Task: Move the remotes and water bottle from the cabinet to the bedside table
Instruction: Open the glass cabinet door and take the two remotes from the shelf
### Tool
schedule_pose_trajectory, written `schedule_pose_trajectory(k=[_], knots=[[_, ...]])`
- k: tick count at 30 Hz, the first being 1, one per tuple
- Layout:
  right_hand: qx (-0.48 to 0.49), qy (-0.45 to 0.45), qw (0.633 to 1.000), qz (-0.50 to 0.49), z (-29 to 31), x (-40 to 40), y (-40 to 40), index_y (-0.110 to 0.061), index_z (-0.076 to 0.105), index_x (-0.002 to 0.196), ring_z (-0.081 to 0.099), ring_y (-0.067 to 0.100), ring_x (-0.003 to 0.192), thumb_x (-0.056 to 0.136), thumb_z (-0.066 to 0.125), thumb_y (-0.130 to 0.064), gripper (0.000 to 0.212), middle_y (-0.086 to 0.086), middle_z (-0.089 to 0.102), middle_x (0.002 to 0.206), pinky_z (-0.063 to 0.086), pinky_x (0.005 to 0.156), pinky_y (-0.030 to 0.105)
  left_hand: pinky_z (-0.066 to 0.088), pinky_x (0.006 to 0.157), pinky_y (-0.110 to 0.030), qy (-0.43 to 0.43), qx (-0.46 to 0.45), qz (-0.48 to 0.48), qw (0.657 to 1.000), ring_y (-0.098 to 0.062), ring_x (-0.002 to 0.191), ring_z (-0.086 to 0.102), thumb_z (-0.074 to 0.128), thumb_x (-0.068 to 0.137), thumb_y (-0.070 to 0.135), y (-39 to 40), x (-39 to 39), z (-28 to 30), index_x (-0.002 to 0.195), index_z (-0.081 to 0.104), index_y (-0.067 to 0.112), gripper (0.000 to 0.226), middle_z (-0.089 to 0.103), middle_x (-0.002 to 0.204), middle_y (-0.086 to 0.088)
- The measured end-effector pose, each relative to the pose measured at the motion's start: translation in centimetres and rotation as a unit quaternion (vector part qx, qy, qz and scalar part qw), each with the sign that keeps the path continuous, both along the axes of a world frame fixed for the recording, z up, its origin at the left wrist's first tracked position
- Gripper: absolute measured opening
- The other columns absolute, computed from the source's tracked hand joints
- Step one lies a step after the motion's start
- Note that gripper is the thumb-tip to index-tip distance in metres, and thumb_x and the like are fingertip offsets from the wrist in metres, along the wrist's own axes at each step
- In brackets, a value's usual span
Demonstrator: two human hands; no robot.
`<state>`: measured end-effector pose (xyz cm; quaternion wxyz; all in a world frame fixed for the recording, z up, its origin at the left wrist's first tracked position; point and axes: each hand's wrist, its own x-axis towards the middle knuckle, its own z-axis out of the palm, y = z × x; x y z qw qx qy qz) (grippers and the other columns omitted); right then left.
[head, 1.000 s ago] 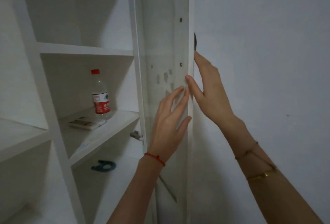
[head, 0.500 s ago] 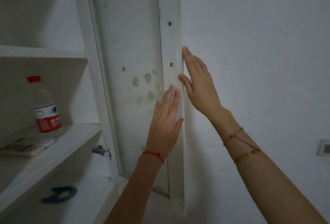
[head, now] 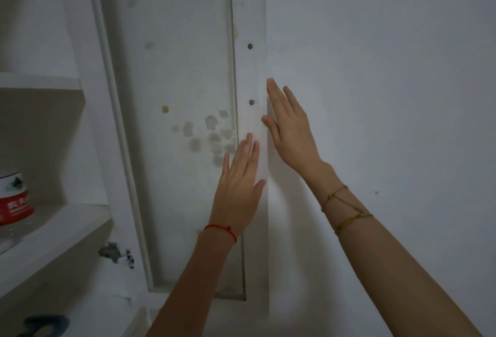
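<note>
The white cabinet door with the frosted glass panel is swung wide open, close up against the plain white wall. Both hands are laid flat and spread, nothing pinched: the left hand is pressed on the door's inner frame, the right hand is set along its outer edge. The clear plastic water bottle with the red label is parked on the white cabinet shelf, cropped at far left. 2 screws are seen in the frame.
</note>
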<state>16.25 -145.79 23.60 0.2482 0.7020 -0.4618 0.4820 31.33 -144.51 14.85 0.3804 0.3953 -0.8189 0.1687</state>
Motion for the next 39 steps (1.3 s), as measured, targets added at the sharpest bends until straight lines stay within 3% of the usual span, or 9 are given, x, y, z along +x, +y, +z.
schedule_pose_trajectory(k=[12, 15, 19, 24, 30, 36, 39], knots=[[-0.017, -0.006, 0.997, 0.081, 0.0, -0.8, -1.0, -0.015, 0.019, 0.155, 0.014, 0.022, 0.151, 0.103, 0.040, -0.025, 0.057, 0.001, 0.021, 0.162, 0.022, 0.120, 0.049, 0.001, 0.123, -0.040, -0.007, -0.018, 0.042, 0.999, -0.010, 0.149, -0.014, 0.036, 0.102, 0.029, -0.2, -0.2, -0.6, 0.154, -0.006, 0.015, 0.068, -0.015, 0.163, 0.001], [-0.037, -0.033, 0.994, 0.100, -0.2, -0.6, -0.4, -0.013, 0.029, 0.151, 0.026, 0.022, 0.147, 0.101, 0.046, -0.027, 0.054, 0.003, 0.033, 0.157, 0.025, 0.119, 0.043, 0.003, 0.124, -0.040, -0.004, -0.010, 0.042, 0.999, -0.008, 0.150, -0.010, 0.037, 0.102, 0.027, 0.5, 0.0, -0.3, 0.154, -0.001, 0.014, 0.066, -0.011, 0.163, 0.001], [-0.097, -0.077, 0.985, 0.117, -0.8, 0.6, 1.0, -0.010, 0.049, 0.138, 0.048, 0.021, 0.127, 0.100, 0.050, -0.027, 0.041, 0.006, 0.056, 0.135, 0.038, 0.108, 0.035, 0.003, 0.124, -0.036, 0.027, 0.007, 0.040, 0.999, -0.004, 0.150, -0.004, 0.041, 0.102, 0.027, 1.7, 1.2, -0.3, 0.154, 0.005, 0.015, 0.065, -0.002, 0.164, 0.002], [-0.117, -0.073, 0.977, 0.164, -2.3, 4.3, 1.9, -0.009, 0.055, 0.133, 0.052, 0.021, 0.122, 0.100, 0.051, -0.025, 0.037, 0.006, 0.060, 0.128, 0.039, 0.105, 0.031, 0.006, 0.124, -0.036, 0.056, 0.005, 0.096, 0.994, -0.004, 0.150, 0.002, 0.044, 0.102, 0.026, 3.4, 4.9, -0.8, 0.154, 0.010, 0.016, 0.063, 0.006, 0.164, 0.002], [-0.010, -0.060, 0.951, 0.302, -4.8, 10.5, 0.7, -0.012, 0.050, 0.138, 0.047, 0.016, 0.128, 0.100, 0.051, -0.030, 0.042, 0.003, 0.056, 0.135, 0.037, 0.109, 0.031, 0.017, 0.123, -0.041, 0.089, 0.008, 0.215, 0.973, -0.008, 0.149, 0.012, 0.039, 0.100, 0.037, 6.8, 10.5, -1.4, 0.153, 0.018, 0.020, 0.060, 0.018, 0.162, 0.002], [0.088, -0.032, 0.910, 0.403, -6.9, 18.1, 0.1, -0.015, 0.046, 0.140, 0.042, 0.011, 0.128, 0.101, 0.048, -0.033, 0.044, 0.001, 0.054, 0.137, 0.027, 0.107, 0.017, 0.026, 0.120, -0.035, 0.119, 0.024, 0.362, 0.924, -0.017, 0.145, 0.028, 0.048, 0.097, 0.029, 10.9, 16.3, -2.5, 0.151, 0.026, 0.018, 0.059, 0.030, 0.157, -0.002], [0.131, -0.008, 0.887, 0.443, -7.9, 22.4, -0.2, -0.014, 0.046, 0.140, 0.042, 0.013, 0.129, 0.101, 0.047, -0.033, 0.044, 0.001, 0.054, 0.137, 0.030, 0.109, 0.022, 0.025, 0.120, -0.035, 0.125, 0.049, 0.428, 0.894, -0.020, 0.145, 0.027, 0.052, 0.096, 0.026, 12.3, 19.3, -3.1, 0.151, 0.025, 0.016, 0.062, 0.029, 0.157, -0.004]])
